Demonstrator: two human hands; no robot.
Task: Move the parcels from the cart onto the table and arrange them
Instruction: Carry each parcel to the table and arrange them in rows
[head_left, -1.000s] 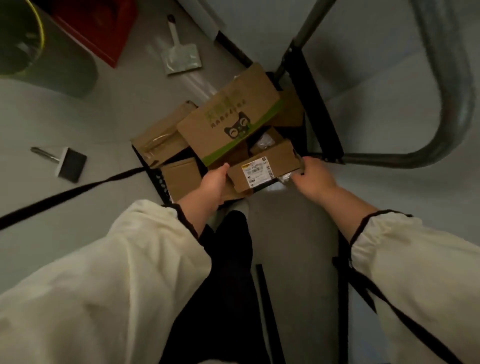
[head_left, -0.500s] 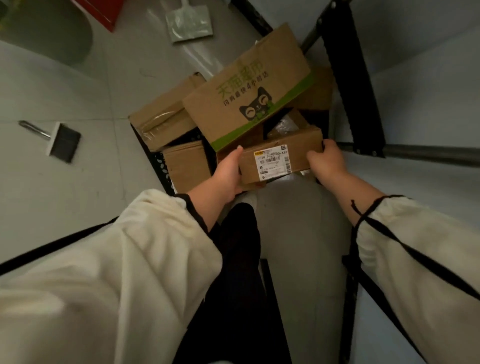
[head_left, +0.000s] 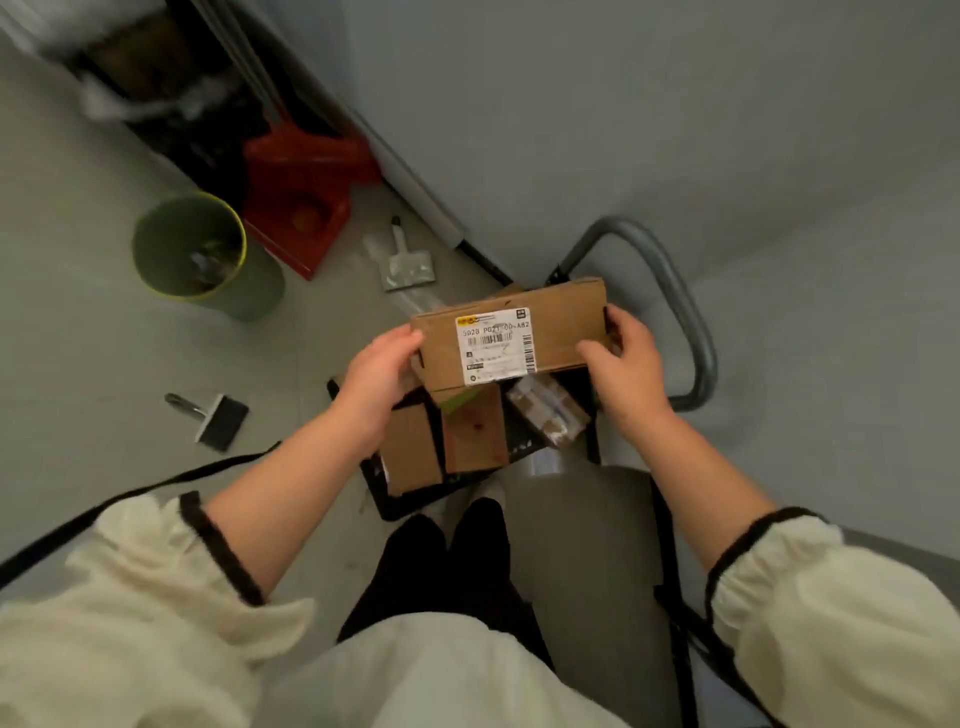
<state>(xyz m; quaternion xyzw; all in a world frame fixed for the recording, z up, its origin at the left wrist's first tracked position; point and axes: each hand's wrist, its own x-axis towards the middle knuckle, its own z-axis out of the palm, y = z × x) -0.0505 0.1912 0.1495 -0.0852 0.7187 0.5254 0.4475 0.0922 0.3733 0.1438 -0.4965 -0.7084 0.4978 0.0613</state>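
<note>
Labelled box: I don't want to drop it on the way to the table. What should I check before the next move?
1. Left hand grips the labelled box at its left end: ok.
2. Right hand grips its right end: ok.
3. Box lifted clear of the remaining parcels in the cart: ok.
4. Label faces up: ok.
5. Set-down spot free: cannot tell.

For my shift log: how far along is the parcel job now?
Done: no placed parcel shows in this view. In hand: left hand and right hand hold the labelled box above the cart. Left: at least three parcels lie in the cart, to be moved and arranged.
</note>
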